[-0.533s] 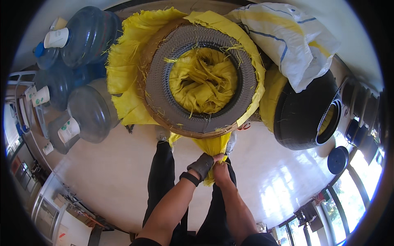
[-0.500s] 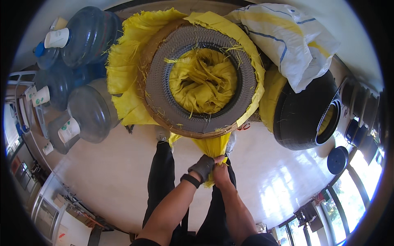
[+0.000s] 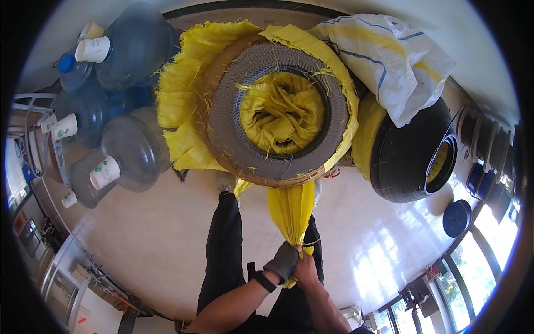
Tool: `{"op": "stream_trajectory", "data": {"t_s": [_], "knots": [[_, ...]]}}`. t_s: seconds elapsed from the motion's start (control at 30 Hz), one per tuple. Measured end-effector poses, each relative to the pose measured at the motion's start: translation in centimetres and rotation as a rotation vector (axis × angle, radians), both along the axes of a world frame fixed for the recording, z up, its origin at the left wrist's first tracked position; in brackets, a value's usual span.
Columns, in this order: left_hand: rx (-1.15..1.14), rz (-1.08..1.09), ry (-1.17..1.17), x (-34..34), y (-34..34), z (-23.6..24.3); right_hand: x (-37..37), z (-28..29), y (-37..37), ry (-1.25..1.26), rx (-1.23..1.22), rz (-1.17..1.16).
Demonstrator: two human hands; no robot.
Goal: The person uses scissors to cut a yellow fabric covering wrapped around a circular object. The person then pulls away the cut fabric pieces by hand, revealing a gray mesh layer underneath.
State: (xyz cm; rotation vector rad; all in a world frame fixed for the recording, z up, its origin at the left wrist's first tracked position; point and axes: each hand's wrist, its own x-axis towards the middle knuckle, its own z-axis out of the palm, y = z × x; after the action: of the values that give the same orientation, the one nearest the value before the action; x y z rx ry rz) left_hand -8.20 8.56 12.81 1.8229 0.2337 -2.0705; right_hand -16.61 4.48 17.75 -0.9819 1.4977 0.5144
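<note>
A grey patterned woven ring (image 3: 228,119), shaped like a basket, lies ahead of me with yellow woven cloth (image 3: 283,111) bunched in its round opening. More of this frayed cloth flares around its left and far sides. From under its near rim a yellow strip (image 3: 290,209) stretches down to my hands, narrowing into gathered folds. My left hand (image 3: 282,261), in a dark grey glove with a black wrist strap, is closed around the strip. Bare, my right hand (image 3: 305,267) grips it just alongside; a bit of cloth pokes out above the fingers.
Large blue-tinted water bottles (image 3: 136,150) with paper cups on their necks crowd the left. A black rounded woven form (image 3: 411,156) leans at the right beneath a white sack (image 3: 389,61). Farther right lies a dark disc (image 3: 457,217). Red-handled scissors (image 3: 332,173) rest near the ring.
Both hands have come down toward my body with the yellow strip, and a longer, tauter length of it shows below the ring. The view has shifted slightly.
</note>
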Motion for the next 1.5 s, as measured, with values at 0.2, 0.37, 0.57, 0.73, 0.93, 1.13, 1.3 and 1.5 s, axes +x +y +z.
{"op": "stream_trajectory", "data": {"t_s": [0.2,0.37,0.57,0.73,0.93,1.13,1.3,1.5], "knots": [[-0.043,0.127,0.029,-1.5,4.5,7.5,-1.1,7.5,2.0,0.100,0.177,0.134],[-0.398,-0.118,0.051,-1.3,9.2,17.0,-6.1,17.1,6.2,-0.126,0.331,0.024],[-0.660,-0.612,-0.314,3.2,3.8,10.2,-3.7,6.3,-2.2,-0.521,0.404,-0.501],[-0.654,-1.310,-0.319,6.0,4.0,3.2,1.9,-5.9,3.7,-0.234,0.227,-0.884],[-0.836,-0.961,-1.119,22.1,-1.2,-7.6,5.2,-21.1,9.5,-0.211,0.185,-1.242],[-0.356,-1.439,-1.500,33.5,-7.7,-15.2,12.0,-32.9,9.4,-0.434,0.131,-1.152],[-0.310,-1.331,-1.245,36.6,-7.2,-22.1,14.7,-36.1,8.7,-0.501,0.334,-1.082],[-0.317,-0.931,-0.789,35.5,-2.4,-29.0,19.2,-34.9,7.5,-0.754,0.380,-1.163]]}}
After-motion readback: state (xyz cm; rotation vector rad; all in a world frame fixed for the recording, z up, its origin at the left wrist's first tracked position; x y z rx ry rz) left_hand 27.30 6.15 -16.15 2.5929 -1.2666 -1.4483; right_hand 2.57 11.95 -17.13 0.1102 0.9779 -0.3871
